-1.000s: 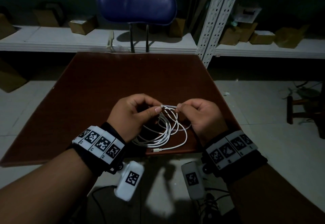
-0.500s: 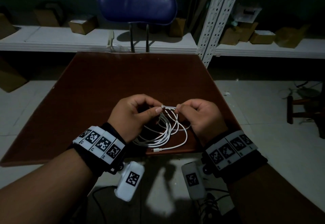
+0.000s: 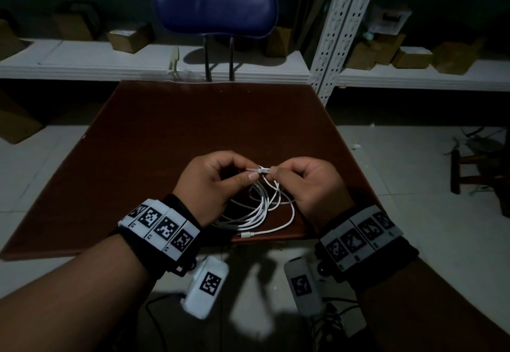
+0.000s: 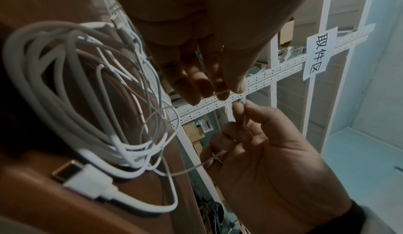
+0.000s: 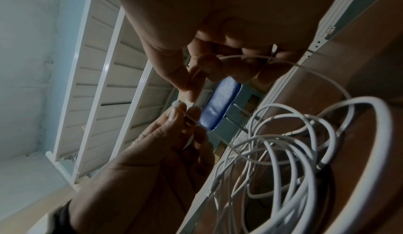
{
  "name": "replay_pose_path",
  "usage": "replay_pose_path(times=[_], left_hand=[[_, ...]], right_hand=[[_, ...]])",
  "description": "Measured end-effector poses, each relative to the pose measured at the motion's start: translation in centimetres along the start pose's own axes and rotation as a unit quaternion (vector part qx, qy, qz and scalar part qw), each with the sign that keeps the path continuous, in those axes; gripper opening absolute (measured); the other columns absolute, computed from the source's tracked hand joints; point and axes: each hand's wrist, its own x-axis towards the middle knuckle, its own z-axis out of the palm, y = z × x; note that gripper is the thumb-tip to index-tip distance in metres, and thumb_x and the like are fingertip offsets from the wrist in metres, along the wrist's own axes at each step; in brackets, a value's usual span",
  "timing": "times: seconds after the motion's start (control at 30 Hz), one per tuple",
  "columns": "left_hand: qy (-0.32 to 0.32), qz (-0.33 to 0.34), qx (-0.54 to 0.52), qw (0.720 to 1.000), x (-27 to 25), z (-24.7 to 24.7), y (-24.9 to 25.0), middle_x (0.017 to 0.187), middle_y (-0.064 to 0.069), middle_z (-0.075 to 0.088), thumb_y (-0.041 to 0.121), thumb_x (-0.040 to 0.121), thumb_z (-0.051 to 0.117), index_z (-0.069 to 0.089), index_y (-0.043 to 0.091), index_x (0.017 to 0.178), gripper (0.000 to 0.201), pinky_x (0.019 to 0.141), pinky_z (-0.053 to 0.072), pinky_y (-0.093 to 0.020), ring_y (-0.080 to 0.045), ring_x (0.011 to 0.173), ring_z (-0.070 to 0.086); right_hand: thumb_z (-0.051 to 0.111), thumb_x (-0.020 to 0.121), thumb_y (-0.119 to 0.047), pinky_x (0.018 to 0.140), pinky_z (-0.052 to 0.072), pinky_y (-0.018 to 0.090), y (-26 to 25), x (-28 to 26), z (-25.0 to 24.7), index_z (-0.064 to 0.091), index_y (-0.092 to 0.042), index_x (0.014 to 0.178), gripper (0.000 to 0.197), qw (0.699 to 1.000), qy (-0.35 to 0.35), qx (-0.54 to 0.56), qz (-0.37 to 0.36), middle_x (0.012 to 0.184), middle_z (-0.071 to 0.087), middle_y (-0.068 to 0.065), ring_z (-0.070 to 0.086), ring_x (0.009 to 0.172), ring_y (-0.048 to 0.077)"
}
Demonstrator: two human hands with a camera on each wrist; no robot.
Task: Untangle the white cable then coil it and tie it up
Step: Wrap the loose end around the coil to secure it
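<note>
The white cable [image 3: 258,209] lies in a loose coil on the brown table [image 3: 193,130] near its front edge, with one connector [image 3: 245,234] at the front. Just above the coil, my left hand [image 3: 249,172] and right hand [image 3: 273,170] each pinch an end of a thin white tie [image 3: 259,170]. In the left wrist view the coil [image 4: 65,103] and its connector [image 4: 85,184] sit beside the tie [image 4: 220,93], from which a thin strand runs down to the coil. The right wrist view shows both thumbs and forefingers meeting on the tie [image 5: 177,104] above the cable [image 5: 305,151].
A blue chair [image 3: 215,6] stands behind the table's far edge. White shelving [image 3: 342,25] with cardboard boxes [image 3: 411,57] runs along the back. A small dark stool [image 3: 474,172] is on the floor to the right. The table's front edge is right under my wrists.
My fingertips have drawn slightly closer together on the tie. The cable coil has not moved.
</note>
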Motion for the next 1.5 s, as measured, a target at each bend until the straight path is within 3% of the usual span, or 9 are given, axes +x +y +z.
replay_pose_path(times=[0.13,0.3,0.5,0.6,0.8,0.93,1.13,1.33,1.5], left_hand=[[-0.003,0.008,0.002,1.000,-0.05,0.02,0.12,0.088,-0.001,0.076,0.010,0.083,0.075,0.074,0.021,0.085,0.011,0.074,0.055,-0.022,-0.013,0.080,0.072],[-0.002,0.004,-0.003,1.000,-0.07,0.11,-0.03,0.088,-0.001,0.076,0.011,0.083,0.076,0.074,0.021,0.086,0.010,0.074,0.056,-0.024,-0.014,0.081,0.072],[0.005,0.011,0.005,1.000,0.08,-0.05,0.09,0.086,0.003,0.076,0.010,0.083,0.075,0.073,0.019,0.085,0.009,0.071,0.053,-0.019,-0.008,0.078,0.071],[0.007,0.006,0.000,1.000,0.07,-0.13,0.21,0.082,0.003,0.076,0.009,0.083,0.075,0.073,0.017,0.085,0.008,0.069,0.052,-0.017,-0.006,0.076,0.070],[0.003,0.007,0.002,1.000,0.01,-0.01,0.03,0.083,0.008,0.076,0.010,0.083,0.075,0.073,0.019,0.085,0.010,0.070,0.053,-0.018,-0.006,0.077,0.071],[0.000,0.007,0.006,1.000,-0.03,-0.04,-0.06,0.083,0.008,0.076,0.011,0.083,0.075,0.073,0.020,0.085,0.009,0.070,0.053,-0.018,-0.006,0.077,0.071],[-0.006,0.009,0.014,1.000,-0.01,0.01,-0.26,0.083,0.006,0.075,0.012,0.083,0.076,0.074,0.018,0.087,0.007,0.071,0.052,-0.019,-0.007,0.077,0.070],[-0.008,0.010,0.020,1.000,-0.17,0.01,-0.23,0.085,0.006,0.075,0.015,0.084,0.075,0.074,0.020,0.088,0.007,0.072,0.053,-0.021,-0.009,0.079,0.070],[0.003,0.010,0.025,1.000,-0.15,0.06,-0.08,0.083,0.003,0.074,0.014,0.083,0.076,0.074,0.016,0.088,0.006,0.071,0.053,-0.020,-0.009,0.079,0.070]], right_hand=[[0.070,0.092,-0.015,0.068,0.054,0.040,0.01,-0.06,0.11,0.078,-0.012,0.078,0.017,1.000,-0.006,0.006,0.000,0.076,0.075,0.017,0.070,0.068,0.024],[0.073,0.086,-0.027,0.066,0.049,0.045,0.20,-0.02,0.33,0.076,-0.010,0.077,0.019,1.000,0.000,0.015,0.005,0.082,0.069,0.033,0.063,0.068,0.033],[0.066,0.093,-0.012,0.069,0.057,0.044,0.25,0.34,-0.18,0.075,-0.013,0.085,0.012,1.000,0.025,-0.017,0.004,0.076,0.076,0.009,0.072,0.071,0.031],[0.065,0.092,-0.009,0.063,0.051,0.036,0.53,0.59,-0.32,0.072,-0.020,0.080,0.018,0.998,0.044,-0.033,0.011,0.066,0.072,-0.001,0.064,0.061,0.018],[0.064,0.090,-0.004,0.060,0.044,0.040,0.31,0.36,-0.22,0.072,-0.016,0.084,0.016,0.999,0.036,-0.030,0.010,0.074,0.070,0.021,0.057,0.061,0.027],[0.062,0.092,-0.001,0.055,0.049,0.028,0.23,0.46,-0.19,0.071,-0.012,0.087,0.015,0.999,0.033,-0.016,0.016,0.064,0.069,0.000,0.061,0.057,0.013],[0.058,0.089,0.005,0.052,0.047,0.020,0.16,0.60,-0.09,0.067,-0.014,0.093,0.021,0.999,0.036,0.000,0.020,0.061,0.069,-0.001,0.060,0.053,0.006],[0.052,0.088,0.007,0.066,0.044,0.038,0.27,0.74,0.09,0.060,-0.018,0.092,0.026,0.998,0.052,-0.008,0.017,0.060,0.069,0.000,0.059,0.063,0.026],[0.054,0.088,0.006,0.068,0.043,0.043,0.13,0.57,0.13,0.060,-0.017,0.093,0.024,0.998,0.053,-0.010,0.017,0.062,0.071,0.001,0.057,0.067,0.031]])
